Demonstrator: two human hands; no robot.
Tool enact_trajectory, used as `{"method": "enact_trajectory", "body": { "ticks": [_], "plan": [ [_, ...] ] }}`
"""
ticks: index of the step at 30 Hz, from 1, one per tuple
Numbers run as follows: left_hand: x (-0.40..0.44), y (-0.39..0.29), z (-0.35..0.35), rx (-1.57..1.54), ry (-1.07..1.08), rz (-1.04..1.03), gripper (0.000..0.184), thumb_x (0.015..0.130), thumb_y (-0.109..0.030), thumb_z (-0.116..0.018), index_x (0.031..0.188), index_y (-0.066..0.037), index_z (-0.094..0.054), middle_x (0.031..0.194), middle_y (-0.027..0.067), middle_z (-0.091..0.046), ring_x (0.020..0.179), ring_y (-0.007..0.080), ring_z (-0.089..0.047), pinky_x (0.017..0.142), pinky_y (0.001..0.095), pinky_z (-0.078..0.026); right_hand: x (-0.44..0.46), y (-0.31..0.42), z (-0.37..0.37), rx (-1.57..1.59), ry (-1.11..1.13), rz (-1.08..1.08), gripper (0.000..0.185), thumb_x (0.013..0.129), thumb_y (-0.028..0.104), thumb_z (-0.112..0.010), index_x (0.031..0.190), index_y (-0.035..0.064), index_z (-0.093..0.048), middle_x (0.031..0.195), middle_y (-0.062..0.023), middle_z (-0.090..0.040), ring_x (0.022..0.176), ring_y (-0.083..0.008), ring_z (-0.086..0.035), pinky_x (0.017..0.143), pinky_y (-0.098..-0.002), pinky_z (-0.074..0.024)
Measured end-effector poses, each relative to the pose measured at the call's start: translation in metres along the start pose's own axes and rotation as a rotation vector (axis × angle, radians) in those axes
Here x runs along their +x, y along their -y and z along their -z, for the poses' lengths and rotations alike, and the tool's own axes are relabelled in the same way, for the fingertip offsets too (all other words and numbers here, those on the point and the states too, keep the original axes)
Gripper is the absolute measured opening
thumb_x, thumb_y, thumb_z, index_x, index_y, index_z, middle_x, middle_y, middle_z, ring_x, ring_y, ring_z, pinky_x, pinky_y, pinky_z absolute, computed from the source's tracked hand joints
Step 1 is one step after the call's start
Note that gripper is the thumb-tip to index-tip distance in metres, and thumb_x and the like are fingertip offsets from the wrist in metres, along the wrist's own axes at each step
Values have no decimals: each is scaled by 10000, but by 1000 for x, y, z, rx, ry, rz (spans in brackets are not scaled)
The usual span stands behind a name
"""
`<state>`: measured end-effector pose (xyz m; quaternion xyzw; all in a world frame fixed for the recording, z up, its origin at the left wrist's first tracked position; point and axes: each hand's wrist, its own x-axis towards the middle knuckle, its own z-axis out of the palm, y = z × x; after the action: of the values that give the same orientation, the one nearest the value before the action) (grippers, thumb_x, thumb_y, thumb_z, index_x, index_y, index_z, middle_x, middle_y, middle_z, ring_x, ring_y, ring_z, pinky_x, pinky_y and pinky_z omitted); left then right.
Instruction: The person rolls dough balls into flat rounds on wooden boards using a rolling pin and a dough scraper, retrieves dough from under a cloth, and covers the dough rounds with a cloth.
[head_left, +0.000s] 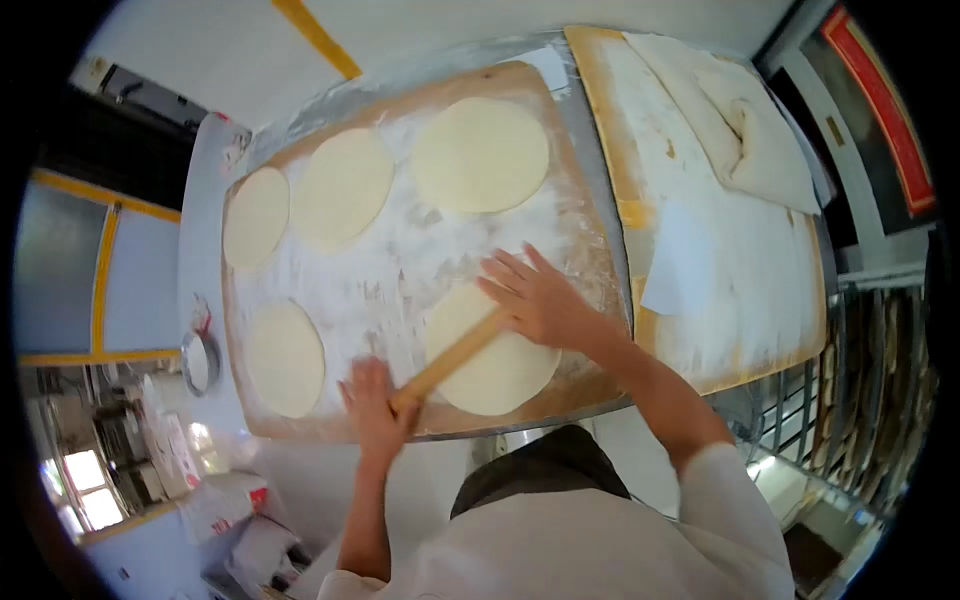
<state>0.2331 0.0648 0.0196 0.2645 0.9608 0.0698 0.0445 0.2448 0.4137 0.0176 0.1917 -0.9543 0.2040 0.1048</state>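
A wooden rolling pin [450, 360] lies slanted across a round sheet of dough [505, 380] near the board's front edge. My right hand [540, 300] rests with its palm over the pin's upper right end, fingers stretched and spread. At the lower left end, my left hand [375, 408] is on the pin, its fingers extended but blurred by motion. Both hands press from above rather than wrap round it. Beneath is a floured wooden board [380, 275]. Another dough round [285, 360] lies left of my left hand; beyond my right hand is a larger round [480, 155].
Two more dough rounds lie along the board's far side, one at the middle [345, 188] and one at the left [257, 217]. A bowl of white powder [200, 363] stands left. On the right, a second board [745, 300] carries a folded cloth [740, 130] and a white sheet [680, 258].
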Motion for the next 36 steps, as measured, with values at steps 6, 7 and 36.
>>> {"method": "enact_trajectory", "body": {
  "ticks": [6,7,36],
  "plan": [
    [15,27,-19,224,-112,187,710,872,-293,-606,1446,9,-319,1512,232,-284,1430,438,-161,1133,618,-76,90,-21,-27,-122,10,73,574,885,430,-567,1394,182,-477,1491,-124,-374,1388,-311,-325,1134,-574,-205],
    [0,1,-13,70,-2,161,693,876,-271,-596,1447,7,-319,1514,232,-282,1430,440,-162,1133,619,-78,66,-19,-16,-118,78,83,562,886,417,-571,1385,170,-486,1484,-132,-379,1383,-313,-332,1133,-575,-207],
    [-74,-112,-22,-13,98,334,631,855,-333,-642,1379,-49,-435,1490,161,-356,1430,347,-229,1142,612,-74,-3,-16,12,-62,123,177,522,841,328,-619,1315,125,-541,1427,-152,-439,1330,-338,-378,1095,-595,-255]
  ]
}}
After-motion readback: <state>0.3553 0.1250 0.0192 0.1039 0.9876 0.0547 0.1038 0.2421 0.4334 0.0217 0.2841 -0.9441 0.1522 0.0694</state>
